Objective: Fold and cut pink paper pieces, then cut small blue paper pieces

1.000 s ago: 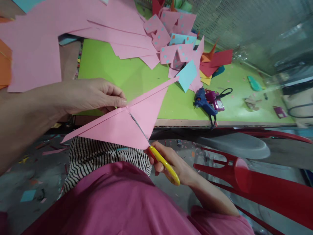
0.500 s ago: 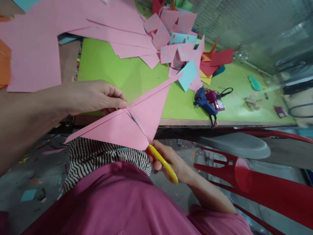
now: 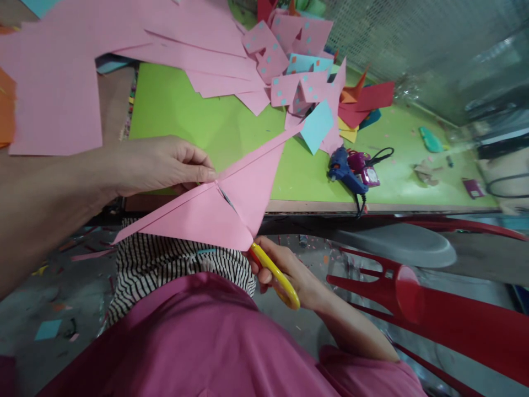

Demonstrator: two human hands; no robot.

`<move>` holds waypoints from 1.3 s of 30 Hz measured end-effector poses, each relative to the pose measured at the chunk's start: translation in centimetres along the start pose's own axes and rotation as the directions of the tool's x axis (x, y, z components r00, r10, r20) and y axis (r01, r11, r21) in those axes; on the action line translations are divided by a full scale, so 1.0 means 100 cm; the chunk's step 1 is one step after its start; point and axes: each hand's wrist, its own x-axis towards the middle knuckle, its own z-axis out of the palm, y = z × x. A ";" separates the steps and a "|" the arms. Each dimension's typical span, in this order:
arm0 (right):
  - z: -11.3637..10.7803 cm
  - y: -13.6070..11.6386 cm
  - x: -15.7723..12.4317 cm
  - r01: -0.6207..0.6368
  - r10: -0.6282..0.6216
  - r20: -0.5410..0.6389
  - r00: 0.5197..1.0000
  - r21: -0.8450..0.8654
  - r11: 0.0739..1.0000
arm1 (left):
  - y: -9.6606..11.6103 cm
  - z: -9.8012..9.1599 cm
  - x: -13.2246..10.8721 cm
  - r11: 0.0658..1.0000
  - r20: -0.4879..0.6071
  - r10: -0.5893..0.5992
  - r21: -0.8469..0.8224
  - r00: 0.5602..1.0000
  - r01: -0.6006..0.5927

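Observation:
A pink foam or paper sheet, roughly triangular with a narrow strip along its upper edge, is pinched at that edge between the thumb and fingers of my left hand. My right hand grips yellow-handled scissors, which also show a bit of red at the handle. Their blades run up across the sheet from its lower corner, with the tips close to my left thumb. Part of the blades is covered by the pink sheet. The sheet hangs over the table's front edge, above my striped lap.
On the green table lie pink sheets, dotted pink cutouts and a light blue square. A blue glue gun with a cord rests near the front edge. A red chair stands at right; scraps litter the floor.
The scissor blades have closed somewhat, with less blade showing across the sheet. The sheet's right end has shifted slightly left and down. My left hand keeps its pinch.

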 end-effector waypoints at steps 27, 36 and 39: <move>0.001 -0.001 0.001 0.013 -0.013 0.001 1.000 0.020 1.000 | -0.007 -0.001 0.004 1.000 0.023 -0.010 -0.023 1.000 0.010; 0.001 0.000 0.000 0.036 -0.037 0.006 0.999 0.041 0.998 | -0.002 0.004 0.001 0.998 0.001 -0.044 -0.053 0.999 0.044; 0.001 0.001 -0.001 0.018 -0.018 -0.004 1.000 0.049 0.999 | -0.001 0.004 0.001 0.999 0.002 -0.043 -0.034 0.999 0.043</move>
